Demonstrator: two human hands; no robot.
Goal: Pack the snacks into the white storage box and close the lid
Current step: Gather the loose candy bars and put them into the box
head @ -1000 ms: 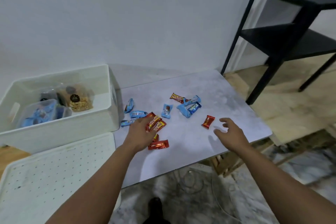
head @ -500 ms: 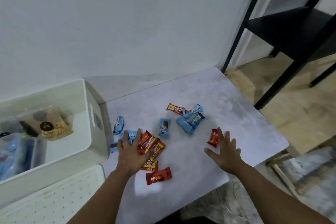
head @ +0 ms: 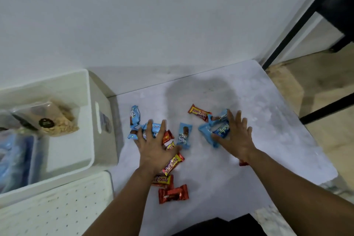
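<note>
Several small snack packets, blue and red, lie scattered on the grey table top (head: 268,120). My left hand (head: 155,147) lies flat with spread fingers over a pile of blue packets (head: 151,127) and red-yellow bars (head: 173,163). My right hand (head: 236,136) lies flat with spread fingers on a cluster of blue packets (head: 220,130). A lone blue packet (head: 183,135) sits between the hands. A red packet (head: 173,193) lies near my left forearm. The white storage box (head: 92,120) stands open at the left with a bag of nuts (head: 55,120) and blue packs inside.
The white perforated lid (head: 53,209) lies flat in front of the box at lower left. A white wall backs the table. A black metal shelf frame (head: 298,25) stands at the right beyond the table's edge, over a wooden floor.
The view moved closer and lower over the table. My right hand slid left and forward from the red packet onto the blue cluster. My left hand stayed on its pile.
</note>
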